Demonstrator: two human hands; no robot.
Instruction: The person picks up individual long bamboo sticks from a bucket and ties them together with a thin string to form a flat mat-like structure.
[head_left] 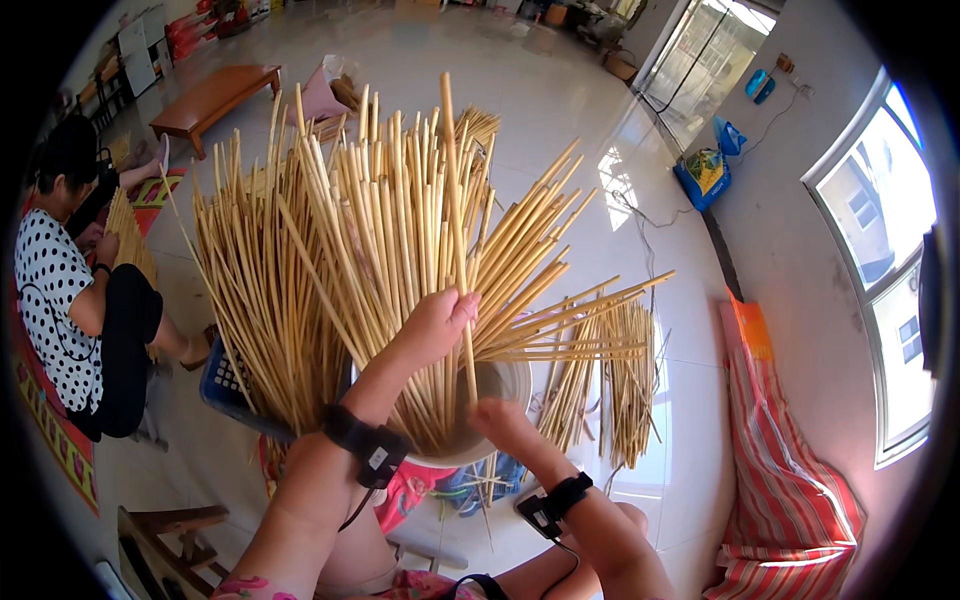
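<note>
A large fan of pale bamboo sticks (350,230) stands upright in a round whitish bowl (505,385) in front of me. My left hand (432,325) is closed around one tall stick (452,200) that rises above the others. My right hand (503,422) grips the near rim of the bowl, fingers curled over it. Both wrists wear black bands. A blue plastic crate (228,390) sits under the left side of the bundle.
More sticks (610,375) lie on the shiny tiled floor at right. A person in a dotted top (50,300) sits at left holding sticks. A wooden bench (215,95) stands far back; a striped cloth (790,490) lies at right by windows.
</note>
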